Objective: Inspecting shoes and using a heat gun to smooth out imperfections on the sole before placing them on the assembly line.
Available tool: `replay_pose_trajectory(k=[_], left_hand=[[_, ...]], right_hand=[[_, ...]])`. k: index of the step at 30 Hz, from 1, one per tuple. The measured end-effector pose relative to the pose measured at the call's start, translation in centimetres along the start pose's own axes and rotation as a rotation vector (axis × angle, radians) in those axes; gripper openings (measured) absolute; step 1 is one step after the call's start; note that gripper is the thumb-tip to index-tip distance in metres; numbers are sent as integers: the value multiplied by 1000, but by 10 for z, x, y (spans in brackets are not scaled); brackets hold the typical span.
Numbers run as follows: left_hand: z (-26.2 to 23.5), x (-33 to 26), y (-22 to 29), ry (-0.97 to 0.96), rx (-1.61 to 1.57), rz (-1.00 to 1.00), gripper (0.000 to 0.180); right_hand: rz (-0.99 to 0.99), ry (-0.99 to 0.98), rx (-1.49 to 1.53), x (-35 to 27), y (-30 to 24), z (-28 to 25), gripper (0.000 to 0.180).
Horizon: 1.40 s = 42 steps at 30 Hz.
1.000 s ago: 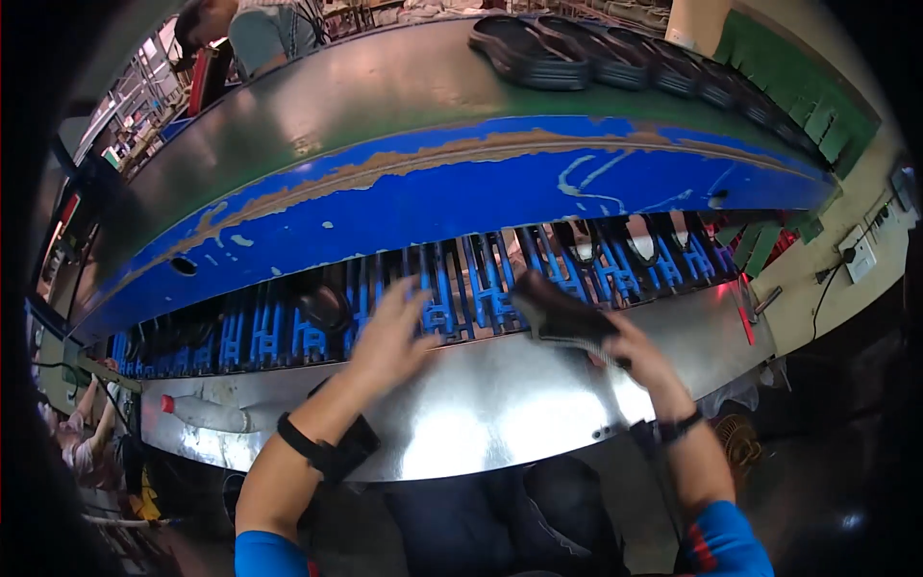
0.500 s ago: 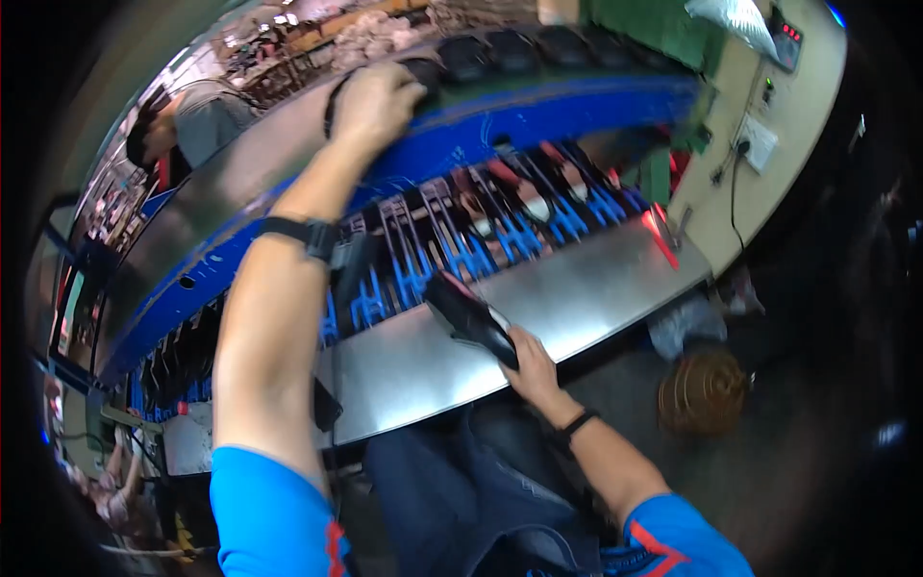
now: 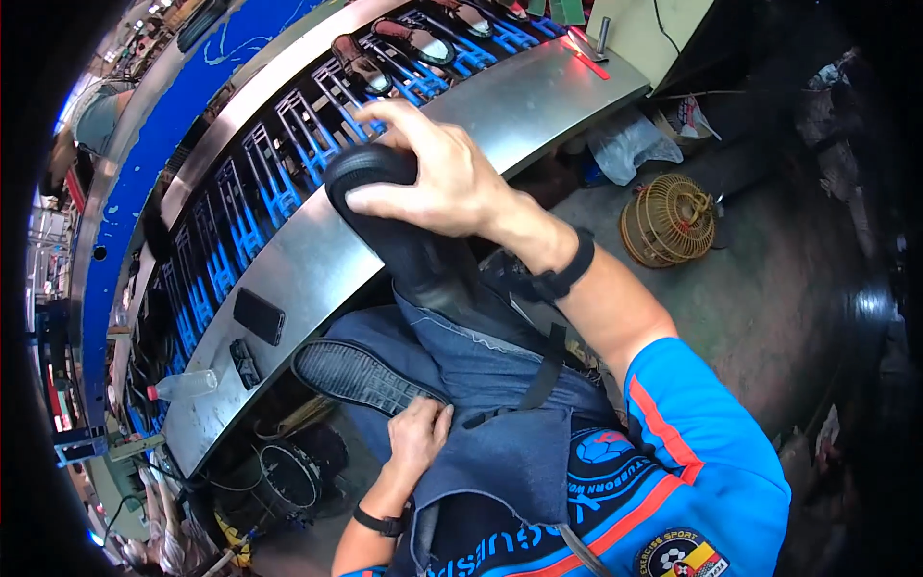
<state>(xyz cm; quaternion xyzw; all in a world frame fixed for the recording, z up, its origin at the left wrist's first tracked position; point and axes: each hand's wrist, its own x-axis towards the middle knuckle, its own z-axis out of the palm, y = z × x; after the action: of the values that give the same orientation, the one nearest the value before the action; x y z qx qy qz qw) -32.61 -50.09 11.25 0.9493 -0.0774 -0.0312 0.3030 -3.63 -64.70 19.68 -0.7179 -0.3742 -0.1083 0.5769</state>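
In front of the metal table edge my right hand (image 3: 447, 178) is closed around the rounded end of a black shoe (image 3: 409, 245). Its thumb presses inside the raised rim and the fingers curl over the far side. The shoe's other end points down to my lap. Lower and to the left, the closed fingers of my left hand (image 3: 415, 438) are at one end of a black shoe sole (image 3: 361, 373), ridged tread facing up, over my denim-covered legs. Whether an upper is attached beneath the sole is hidden.
Blue rack prongs (image 3: 250, 236) line the far table side (image 3: 312, 250), with brown shoes (image 3: 413, 40) on some. A phone (image 3: 260, 317), a small black item (image 3: 245, 363) and a plastic bottle (image 3: 187, 385) lie left. A round wire cage (image 3: 668, 221) and plastic bag (image 3: 633, 144) are at right.
My left hand has come down from the row of black pieces on the shelf and is at the sole. My right hand has shifted its hold on the shoe. The view has tilted downward.
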Motion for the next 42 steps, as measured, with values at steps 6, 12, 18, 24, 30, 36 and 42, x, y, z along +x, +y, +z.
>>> replay_pose_trajectory(k=[6,12,18,24,30,36,42], left_hand=[[-22,-34,-78,363,-128,-97,12],[-47,0,-208,866,-709,-744,43],[-46,20,-193,706,-1187,-462,33],[-76,25,-121,426,-1739,-97,73],[-91,35,-81,268,-1799,0,75],[-104,17,-48,348,-1464,-109,87],[-120,4,-30,407,-1556,13,83]], right_hand=[[644,-258,488,-92,-20,29,44],[620,-208,669,-112,-16,37,41],[584,-273,1133,-141,-10,39,57],[888,-284,1308,-196,4,35,80],[1036,-398,1243,-213,12,28,77],[1114,-352,1248,-207,-5,36,59],[837,-594,1173,-172,-48,58,91]])
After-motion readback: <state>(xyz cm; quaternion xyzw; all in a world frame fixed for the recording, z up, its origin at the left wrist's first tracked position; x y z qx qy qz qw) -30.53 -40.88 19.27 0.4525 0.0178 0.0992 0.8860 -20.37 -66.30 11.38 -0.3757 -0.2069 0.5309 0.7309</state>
